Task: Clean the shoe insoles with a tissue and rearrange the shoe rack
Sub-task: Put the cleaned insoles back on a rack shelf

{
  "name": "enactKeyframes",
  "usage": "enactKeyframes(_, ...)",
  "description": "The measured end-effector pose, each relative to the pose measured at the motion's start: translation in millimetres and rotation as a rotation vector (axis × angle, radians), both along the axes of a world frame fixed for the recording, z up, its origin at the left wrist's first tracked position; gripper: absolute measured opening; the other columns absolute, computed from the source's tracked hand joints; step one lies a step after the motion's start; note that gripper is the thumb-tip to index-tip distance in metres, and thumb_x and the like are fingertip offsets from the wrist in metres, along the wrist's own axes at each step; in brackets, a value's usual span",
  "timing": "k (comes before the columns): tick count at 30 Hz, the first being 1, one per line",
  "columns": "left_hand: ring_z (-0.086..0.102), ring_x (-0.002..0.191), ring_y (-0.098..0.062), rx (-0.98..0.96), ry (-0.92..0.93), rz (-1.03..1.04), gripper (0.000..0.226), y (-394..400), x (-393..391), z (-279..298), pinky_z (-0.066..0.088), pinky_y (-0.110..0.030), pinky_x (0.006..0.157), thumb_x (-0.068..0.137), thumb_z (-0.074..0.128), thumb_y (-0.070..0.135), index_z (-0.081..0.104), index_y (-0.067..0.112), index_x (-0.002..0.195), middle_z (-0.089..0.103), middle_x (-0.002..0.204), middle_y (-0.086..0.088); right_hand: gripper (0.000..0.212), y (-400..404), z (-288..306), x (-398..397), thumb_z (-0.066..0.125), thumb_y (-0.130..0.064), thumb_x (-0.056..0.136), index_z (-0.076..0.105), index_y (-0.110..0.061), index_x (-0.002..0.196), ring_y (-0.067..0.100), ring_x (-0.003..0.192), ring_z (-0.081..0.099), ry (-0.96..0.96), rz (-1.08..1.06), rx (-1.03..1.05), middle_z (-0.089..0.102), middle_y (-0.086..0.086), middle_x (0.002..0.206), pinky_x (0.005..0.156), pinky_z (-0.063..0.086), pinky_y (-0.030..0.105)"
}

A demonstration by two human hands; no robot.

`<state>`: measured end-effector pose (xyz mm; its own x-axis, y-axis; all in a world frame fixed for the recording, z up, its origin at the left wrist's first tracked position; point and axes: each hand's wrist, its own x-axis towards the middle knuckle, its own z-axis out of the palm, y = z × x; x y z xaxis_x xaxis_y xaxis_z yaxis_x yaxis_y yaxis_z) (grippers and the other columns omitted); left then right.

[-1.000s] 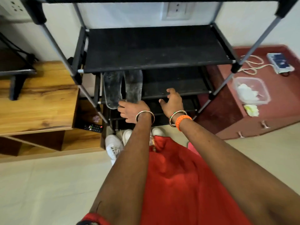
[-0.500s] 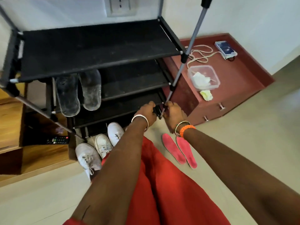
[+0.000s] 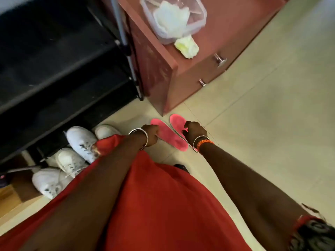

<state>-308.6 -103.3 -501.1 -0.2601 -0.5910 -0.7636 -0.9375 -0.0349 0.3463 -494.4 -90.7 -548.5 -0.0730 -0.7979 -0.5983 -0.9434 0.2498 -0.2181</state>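
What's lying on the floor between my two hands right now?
In the head view, the left pink insole lies between your left hand and right hand; both hands are down at the insoles.

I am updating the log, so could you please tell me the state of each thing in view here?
left hand: down at the left insole, fingers curled on its edge.
right hand: curled on the right insole.
left insole: flat on the floor.
right insole: flat on the floor, partly hidden.
plastic container: open, holding tissues.
crumpled tissue: loose on the cabinet top.
white sneakers: on the floor by the rack.
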Motion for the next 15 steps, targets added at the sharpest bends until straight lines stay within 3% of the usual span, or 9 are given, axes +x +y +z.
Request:
enactKeyframes(6, 0.052, 0.119, -0.029, 0.152, -0.046, 0.058, 0.034, -38, -20, -66, 0.041, -0.026, 0.083, 0.096, 0.045, 0.016, 0.052, 0.003, 0.126, 0.054, 0.13, -0.015, 0.037, -10, -75, -24, 0.054, -0.022, 0.091, 0.05, -0.009, 0.126, 0.031, 0.117, 0.051, 0.026, -0.108, 0.08, 0.051, 0.014, 0.128, 0.093, 0.045, 0.039)
enactKeyframes(8, 0.056, 0.113, -0.031, 0.209, 0.01, 0.194, 0.032, -55, -27, -86, 0.046, -0.033, 0.083, 0.096, 0.044, 0.013, 0.054, 0.001, 0.124, 0.058, 0.122, -0.017, 0.038, -21, -96, -23, 0.055, -0.017, 0.09, 0.049, -0.007, 0.126, 0.032, 0.118, 0.05, 0.036, -0.151, 0.11, 0.049, 0.016, 0.129, 0.093, 0.044, 0.04)
enactKeyframes(11, 0.057, 0.083, -0.022, 0.368, 0.084, 0.538, 0.022, -68, -32, -120, 0.049, -0.033, 0.06, 0.095, 0.043, 0.012, 0.055, 0.008, 0.114, 0.056, 0.089, -0.009, 0.045, -32, -126, -19, 0.061, -0.012, 0.086, 0.044, -0.004, 0.126, 0.033, 0.117, 0.048, 0.077, -0.179, 0.148, 0.047, 0.016, 0.127, 0.092, 0.043, 0.042)
enactKeyframes(13, 0.052, 0.081, -0.02, 0.416, 0.035, 0.651, 0.025, -72, -28, -147, 0.048, -0.031, 0.05, 0.094, 0.048, 0.011, 0.05, 0.006, 0.118, 0.048, 0.091, -0.009, 0.053, -36, -146, -13, 0.062, -0.008, 0.084, 0.038, -0.004, 0.13, 0.034, 0.118, 0.046, 0.087, -0.185, 0.152, 0.044, 0.017, 0.128, 0.093, 0.043, 0.043)
enactKeyframes(15, 0.052, 0.092, -0.027, 0.442, -0.007, 0.708, 0.024, -73, -25, -166, 0.05, -0.034, 0.056, 0.093, 0.052, 0.009, 0.049, 0.004, 0.117, 0.043, 0.102, -0.012, 0.062, -41, -162, -6, 0.064, -0.007, 0.082, 0.032, -0.004, 0.134, 0.034, 0.121, 0.043, 0.077, -0.214, 0.152, 0.04, 0.016, 0.13, 0.094, 0.042, 0.044)
